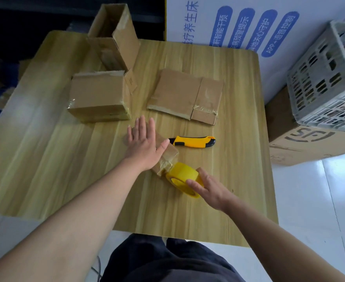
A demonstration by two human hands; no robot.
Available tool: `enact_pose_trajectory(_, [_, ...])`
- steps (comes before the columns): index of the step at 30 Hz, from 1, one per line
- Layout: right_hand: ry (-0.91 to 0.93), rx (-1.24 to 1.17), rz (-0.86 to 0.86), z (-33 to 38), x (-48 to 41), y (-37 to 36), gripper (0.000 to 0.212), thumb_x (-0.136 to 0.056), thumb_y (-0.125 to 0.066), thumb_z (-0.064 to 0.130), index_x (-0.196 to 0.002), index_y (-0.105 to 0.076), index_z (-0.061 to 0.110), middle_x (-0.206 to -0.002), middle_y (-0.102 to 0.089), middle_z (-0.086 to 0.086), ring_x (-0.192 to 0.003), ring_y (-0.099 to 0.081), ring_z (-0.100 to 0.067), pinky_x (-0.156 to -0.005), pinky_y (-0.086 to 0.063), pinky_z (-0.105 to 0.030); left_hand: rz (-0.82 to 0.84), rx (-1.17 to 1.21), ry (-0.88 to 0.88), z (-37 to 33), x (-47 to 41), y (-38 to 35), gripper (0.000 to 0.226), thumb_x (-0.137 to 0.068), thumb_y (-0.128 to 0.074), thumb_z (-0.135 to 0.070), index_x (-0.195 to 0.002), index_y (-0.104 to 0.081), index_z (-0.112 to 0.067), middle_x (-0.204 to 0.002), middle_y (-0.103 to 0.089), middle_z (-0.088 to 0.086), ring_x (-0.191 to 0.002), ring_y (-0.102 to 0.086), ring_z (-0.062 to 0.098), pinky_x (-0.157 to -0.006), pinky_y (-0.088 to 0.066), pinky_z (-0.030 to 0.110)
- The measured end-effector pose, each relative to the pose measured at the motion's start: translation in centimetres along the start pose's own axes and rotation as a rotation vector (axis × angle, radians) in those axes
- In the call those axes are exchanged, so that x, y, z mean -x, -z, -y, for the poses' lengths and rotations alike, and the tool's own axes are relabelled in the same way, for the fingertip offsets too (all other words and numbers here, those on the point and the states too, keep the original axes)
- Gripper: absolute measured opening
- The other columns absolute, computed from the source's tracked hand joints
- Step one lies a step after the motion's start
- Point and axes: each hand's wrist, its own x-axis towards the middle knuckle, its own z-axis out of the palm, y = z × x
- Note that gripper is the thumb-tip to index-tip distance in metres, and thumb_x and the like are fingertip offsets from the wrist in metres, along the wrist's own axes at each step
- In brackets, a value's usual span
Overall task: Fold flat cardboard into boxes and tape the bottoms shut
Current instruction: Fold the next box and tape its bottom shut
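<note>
A small cardboard box (pixel 168 157) lies on the wooden table (pixel 45 159), mostly covered by my left hand (pixel 142 142), which presses flat on it with straight fingers. My right hand (pixel 208 188) grips a yellow roll of tape (pixel 180 176) right at the box's near end, and shiny tape runs over that end. A flat, folded piece of cardboard (pixel 185 96) lies farther back at the centre.
A yellow and black utility knife (pixel 194 141) lies just right of the small box. A taped box (pixel 99 96) and an open box (pixel 113 37) stand at the back left. A white plastic crate (pixel 326 78) sits on a carton (pixel 301 147) to the right.
</note>
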Motion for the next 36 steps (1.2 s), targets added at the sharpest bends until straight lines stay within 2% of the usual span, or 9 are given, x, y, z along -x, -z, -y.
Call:
enact_pose_trajectory(4, [-0.02,-0.015,0.002,0.3,0.1,-0.4,0.047,-0.087,-0.037,0.064,-0.11,-0.038,0.024,-0.082,-0.049,0.006,-0.076,-0.05,-0.013,-0.064,-0.038,-0.026,-0.367,0.271,-0.149,0.7,3.7,0.6,0.069,-0.09,-0.04,-0.05,-0.149,-0.03,-0.016,-0.156,-0.014,0.016,-0.145,-0.011,0.033,-0.118,-0.01,0.051])
enact_pose_trajectory(6, [-0.031,-0.009,0.0,0.3,0.1,-0.5,0.044,-0.091,-0.039,0.06,-0.112,-0.038,0.022,-0.083,-0.049,0.005,-0.076,-0.05,-0.015,-0.063,-0.038,-0.026,-0.378,0.235,-0.232,0.6,6.1,-0.4,0.06,-0.085,-0.046,-0.046,-0.139,-0.046,-0.02,-0.15,-0.03,0.012,-0.14,-0.024,0.032,-0.114,-0.021,0.056])
enact_pose_trajectory(9, [-0.025,0.018,-0.007,0.7,0.4,-0.7,0.041,-0.094,-0.04,0.055,-0.113,-0.039,0.019,-0.087,-0.05,0.0,-0.078,-0.05,-0.017,-0.065,-0.04,-0.026,-0.19,0.049,-0.285,1.0,7.6,-2.3,0.064,-0.086,-0.04,-0.049,-0.146,-0.037,-0.026,-0.157,-0.025,0.007,-0.146,-0.018,0.028,-0.119,-0.015,0.052])
enact_pose_trajectory(15, [-0.002,0.162,-0.032,0.4,0.8,0.2,0.059,-0.081,-0.031,0.07,-0.107,-0.04,0.018,-0.085,-0.056,-0.007,-0.081,-0.052,-0.024,-0.073,-0.042,-0.036,-0.137,-0.022,-0.28,1.9,6.8,-2.9,0.059,-0.097,-0.042,-0.038,-0.152,-0.02,-0.03,-0.162,-0.008,0.002,-0.149,-0.001,0.022,-0.12,0.005,0.04])
enact_pose_trajectory(21, [-0.007,0.164,-0.001,0.0,1.5,0.4,0.052,-0.088,-0.033,0.066,-0.107,-0.04,0.017,-0.084,-0.057,-0.008,-0.077,-0.055,-0.024,-0.071,-0.044,-0.04,-0.146,-0.003,-0.275,1.2,7.0,-2.9,0.06,-0.098,-0.045,-0.033,-0.152,-0.02,-0.029,-0.162,-0.005,0.002,-0.149,0.004,0.023,-0.121,0.001,0.046])
enact_pose_trajectory(27, [0.015,-0.001,-0.023,0.0,1.5,0.4,0.022,-0.103,-0.033,0.036,-0.104,-0.042,0.016,-0.082,-0.048,0.0,-0.077,-0.046,-0.02,-0.074,-0.04,-0.038,-0.393,0.525,0.264,-2.6,9.0,-2.9,0.067,-0.083,-0.069,-0.04,-0.139,-0.039,-0.018,-0.141,-0.032,0.014,-0.124,-0.041,0.032,-0.097,-0.042,0.043])
enact_pose_trajectory(30, [0.003,-0.03,-0.041,0.1,1.4,0.2,0.019,-0.104,-0.033,0.033,-0.104,-0.043,0.016,-0.082,-0.048,0.0,-0.076,-0.045,-0.018,-0.071,-0.038,-0.036,-0.17,0.964,0.55,-4.8,9.6,-2.3,0.075,-0.085,-0.066,-0.045,-0.141,-0.026,-0.014,-0.132,-0.041,0.013,-0.103,-0.057,0.027,-0.082,-0.05,0.037])
enact_pose_trajectory(33, [0.014,-0.03,-0.048,0.2,1.3,0.3,0.017,-0.104,-0.034,0.031,-0.105,-0.044,0.017,-0.082,-0.049,0.002,-0.076,-0.045,-0.017,-0.069,-0.037,-0.032,0.102,1.414,0.72,-6.6,9.2,-1.6,0.057,-0.084,-0.069,-0.043,-0.122,-0.037,-0.013,-0.112,-0.059,0.013,-0.079,-0.067,0.027,-0.071,-0.059,0.042])
enact_pose_trajectory(36, [0.024,-0.065,-0.05,0.2,1.4,0.4,0.014,-0.103,-0.038,0.027,-0.101,-0.047,0.016,-0.081,-0.05,0.001,-0.075,-0.045,-0.017,-0.069,-0.038,-0.032,0.127,1.592,0.847,-7.8,8.1,-2.2,0.047,-0.083,-0.074,-0.029,-0.111,-0.044,-0.008,-0.106,-0.061,0.014,-0.08,-0.07,0.027,-0.073,-0.06,0.044])
